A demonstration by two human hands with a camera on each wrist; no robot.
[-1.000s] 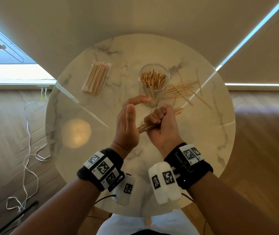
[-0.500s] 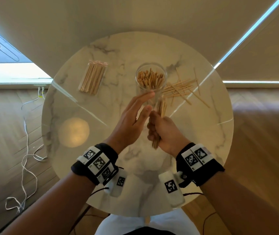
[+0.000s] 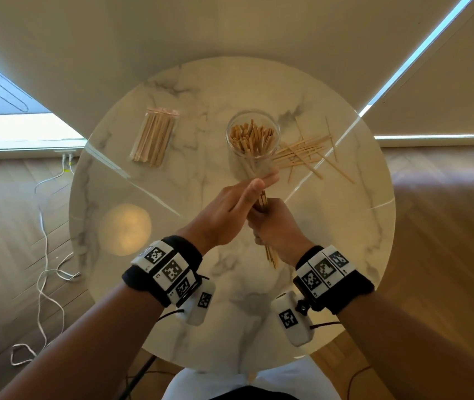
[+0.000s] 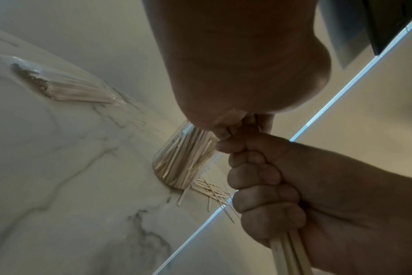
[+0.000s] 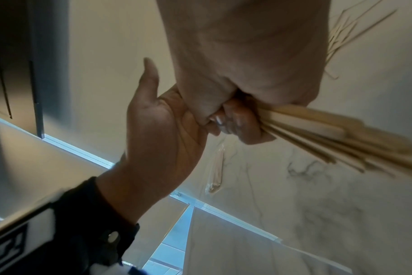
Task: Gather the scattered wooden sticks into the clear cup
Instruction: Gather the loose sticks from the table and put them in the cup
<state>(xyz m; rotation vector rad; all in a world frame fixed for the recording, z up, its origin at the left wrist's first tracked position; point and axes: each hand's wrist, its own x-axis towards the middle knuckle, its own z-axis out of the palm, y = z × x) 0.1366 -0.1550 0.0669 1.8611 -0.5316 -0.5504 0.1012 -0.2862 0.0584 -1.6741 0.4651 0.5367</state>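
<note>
Marble tabletop (image 3: 331,226), round and pale, fills the scene under both hands. At its middle the right hand (image 3: 279,226) is fisted round a bundle of sticks (image 3: 270,255), now turned upright from the slant it had a second ago; the left hand (image 3: 230,209), fingers straight, lies flat against the bundle's top, apparently squaring the ends for a drop into the clear cup (image 3: 253,145) just beyond, already well filled. Right of the cup, loose sticks (image 3: 305,154) remain; well to its left lies a wrapped pack (image 3: 155,140). The bundle's upper tips are hidden behind the left hand.
</note>
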